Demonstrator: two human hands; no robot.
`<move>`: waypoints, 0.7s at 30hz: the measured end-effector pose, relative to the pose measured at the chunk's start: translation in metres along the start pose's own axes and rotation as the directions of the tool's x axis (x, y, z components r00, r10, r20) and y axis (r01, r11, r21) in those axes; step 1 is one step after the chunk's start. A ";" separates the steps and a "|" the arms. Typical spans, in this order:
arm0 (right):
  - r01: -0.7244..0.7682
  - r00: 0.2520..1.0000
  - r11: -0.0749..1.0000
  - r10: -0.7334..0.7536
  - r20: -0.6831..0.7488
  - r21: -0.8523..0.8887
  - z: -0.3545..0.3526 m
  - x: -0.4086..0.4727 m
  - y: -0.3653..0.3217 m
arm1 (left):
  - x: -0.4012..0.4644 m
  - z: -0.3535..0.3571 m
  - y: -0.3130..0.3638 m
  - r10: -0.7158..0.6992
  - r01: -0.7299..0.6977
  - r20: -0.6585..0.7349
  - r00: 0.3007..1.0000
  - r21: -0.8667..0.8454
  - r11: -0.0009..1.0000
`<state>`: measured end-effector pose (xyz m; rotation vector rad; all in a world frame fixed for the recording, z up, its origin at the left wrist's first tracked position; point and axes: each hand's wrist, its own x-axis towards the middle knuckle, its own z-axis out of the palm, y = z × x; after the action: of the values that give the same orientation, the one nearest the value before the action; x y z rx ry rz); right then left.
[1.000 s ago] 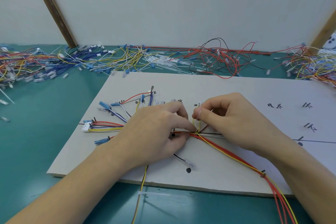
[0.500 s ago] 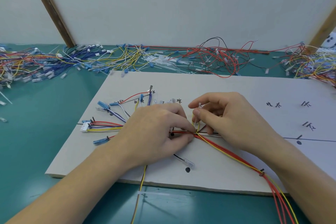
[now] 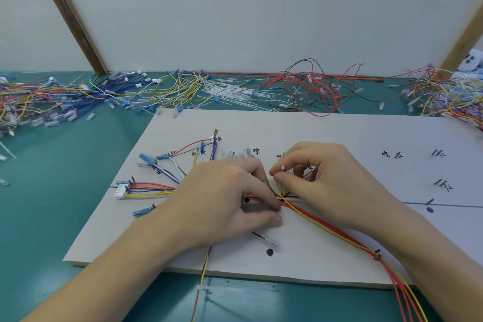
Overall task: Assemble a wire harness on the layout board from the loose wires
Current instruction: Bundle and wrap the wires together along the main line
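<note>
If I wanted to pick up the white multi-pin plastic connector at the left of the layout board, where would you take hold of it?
I would pinch the white multi-pin plastic connector across its housing, coming from the board's left edge. Its red, blue and yellow wires all leave on the right side toward the left hand, so the left face is free, and gripping the body likely avoids straining them.

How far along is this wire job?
Partly done. Several wires already fan out across the left of the board, some ending in a white plug. Right now the left hand holds the bundle at the junction while the right hand pinches a thin white piece above it. The board's marked right side is bare, and heaps of loose wires wait behind.
</note>
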<state>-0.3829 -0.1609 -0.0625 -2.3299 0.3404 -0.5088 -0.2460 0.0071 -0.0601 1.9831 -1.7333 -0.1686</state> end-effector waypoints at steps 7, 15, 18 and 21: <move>-0.060 0.991 0.996 0.053 0.120 0.059 -0.003 0.000 0.001 | -0.001 0.000 0.001 0.016 -0.016 0.008 1.000 0.033 0.999; -0.041 0.982 0.994 0.021 0.186 0.103 -0.006 -0.002 0.000 | 0.000 -0.001 0.002 0.040 -0.041 0.008 0.999 0.131 0.991; -0.032 0.983 0.994 0.012 0.186 0.106 -0.006 -0.002 0.000 | 0.001 0.003 0.002 0.038 -0.030 -0.053 0.998 0.147 0.989; -0.040 0.979 0.991 0.014 0.203 0.128 -0.007 -0.003 -0.001 | 0.003 0.009 0.004 0.021 0.002 -0.146 0.989 0.157 0.988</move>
<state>-0.3881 -0.1633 -0.0581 -2.2220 0.2343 -0.2698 -0.2523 0.0018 -0.0656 2.0415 -1.7059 0.1183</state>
